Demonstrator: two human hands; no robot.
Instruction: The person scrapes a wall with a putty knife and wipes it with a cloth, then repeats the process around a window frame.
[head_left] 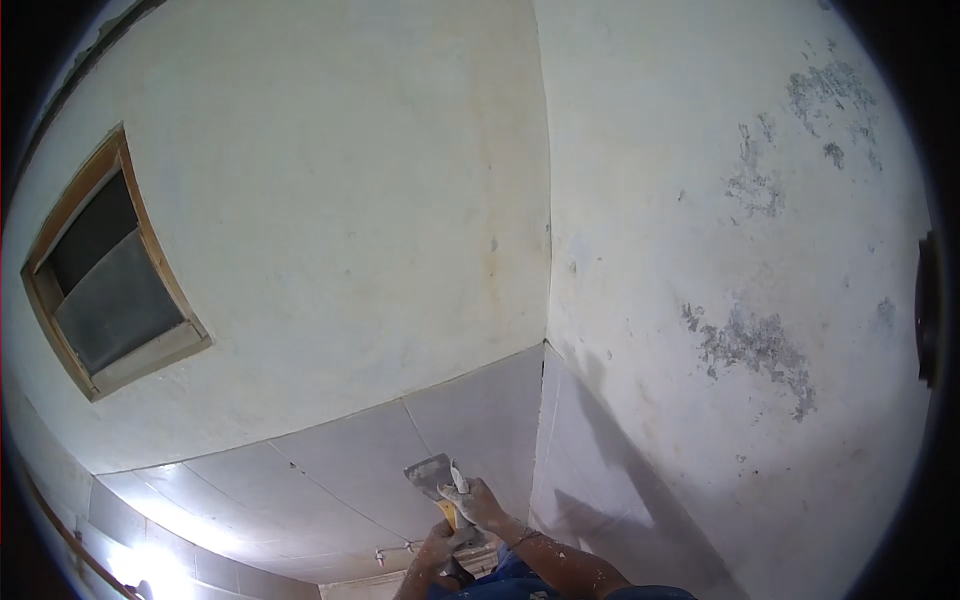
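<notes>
Low in the middle of the view, a wide putty knife (pixel 428 474) points up, its grey blade smeared with filler. Its yellow handle runs down into my left hand (pixel 437 548), whose fingers are closed around it. My right hand (pixel 482 506) is closed just above and to the right, close against the handle. A narrow, whitish tool (pixel 458 477) sticks up from my right hand beside the blade; its exact kind does not show. Pale filler spots my right hand and forearm.
Grey tiles (pixel 340 470) line the lower wall, with a tap (pixel 380 556) on it. Above is a plastered wall (pixel 350 200) with a wood-framed window (pixel 120 270). The right wall has flaking patches (pixel 755 348). A bright lamp (pixel 150 570) shines at lower left.
</notes>
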